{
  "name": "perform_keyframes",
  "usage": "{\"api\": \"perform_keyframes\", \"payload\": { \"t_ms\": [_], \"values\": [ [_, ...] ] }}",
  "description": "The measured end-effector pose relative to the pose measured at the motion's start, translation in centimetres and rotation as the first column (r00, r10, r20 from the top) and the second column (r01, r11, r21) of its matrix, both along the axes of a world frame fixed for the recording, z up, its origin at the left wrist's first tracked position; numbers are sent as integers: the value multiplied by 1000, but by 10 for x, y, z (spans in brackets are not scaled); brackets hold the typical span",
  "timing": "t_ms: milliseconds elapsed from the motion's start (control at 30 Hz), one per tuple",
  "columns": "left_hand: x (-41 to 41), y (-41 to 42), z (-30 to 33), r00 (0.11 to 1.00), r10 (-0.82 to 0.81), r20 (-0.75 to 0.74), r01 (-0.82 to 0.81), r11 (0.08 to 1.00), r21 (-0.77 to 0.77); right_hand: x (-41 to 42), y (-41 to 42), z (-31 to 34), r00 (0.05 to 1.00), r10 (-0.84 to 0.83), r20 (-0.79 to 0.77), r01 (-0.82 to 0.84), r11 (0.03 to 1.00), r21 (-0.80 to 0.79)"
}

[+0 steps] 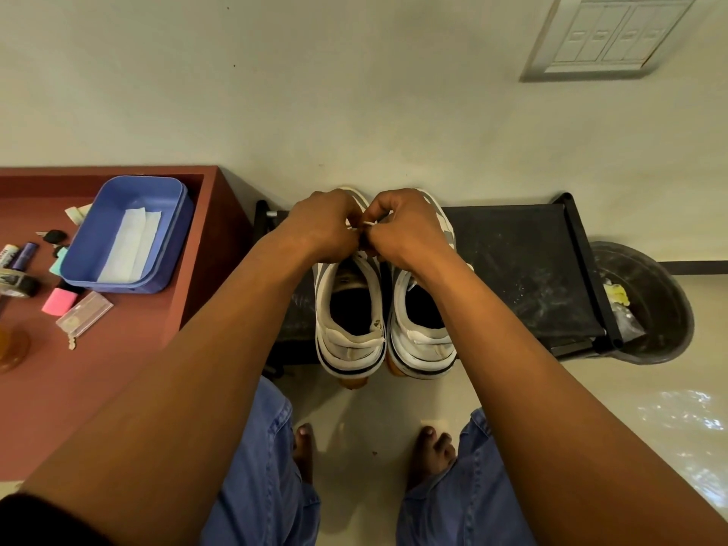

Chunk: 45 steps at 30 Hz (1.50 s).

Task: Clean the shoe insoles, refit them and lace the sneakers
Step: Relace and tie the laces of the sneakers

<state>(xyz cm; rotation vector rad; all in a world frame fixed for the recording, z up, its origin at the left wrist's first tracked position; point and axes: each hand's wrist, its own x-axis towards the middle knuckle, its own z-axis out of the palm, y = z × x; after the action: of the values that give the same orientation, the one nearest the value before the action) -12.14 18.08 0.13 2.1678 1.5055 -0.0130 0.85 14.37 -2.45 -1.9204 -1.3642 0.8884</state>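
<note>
Both the left hand (324,222) and right hand (405,226) pinch a white lace (369,223) over two white sneakers (350,309) standing side by side on a black rack (520,266); no brand or label is legible.

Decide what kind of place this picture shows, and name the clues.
Probably a home entryway or room corner: a low black shoe rack holding sneakers against a plain wall, a red-brown desk with oddments, and a waste bin.

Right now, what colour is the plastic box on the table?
Blue, seen in the head view: the plastic box on the red-brown table.
</note>
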Motion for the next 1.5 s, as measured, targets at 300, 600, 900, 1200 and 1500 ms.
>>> {"api": "perform_keyframes", "payload": {
  "t_ms": [300,600,900,1200,1500],
  "values": [
    [-5,5,6,987,151,62,-147,987,-58,0,1,5,1000,20,-13,-20,1000,-14],
    [-14,4,19,951,273,147,-220,928,-300,-1,-1,9,998,56,-37,-56,998,6],
    [-2,-1,4,995,60,78,-60,998,0,1,0,8,996,6,-84,-7,1000,-16],
    [-8,6,11,979,179,99,-161,972,-168,0,-2,13,995,19,-96,-19,1000,-2],
    [-19,8,21,942,288,175,-202,898,-390,-1,-3,16,989,32,-142,-35,999,-18]
  ]
}}
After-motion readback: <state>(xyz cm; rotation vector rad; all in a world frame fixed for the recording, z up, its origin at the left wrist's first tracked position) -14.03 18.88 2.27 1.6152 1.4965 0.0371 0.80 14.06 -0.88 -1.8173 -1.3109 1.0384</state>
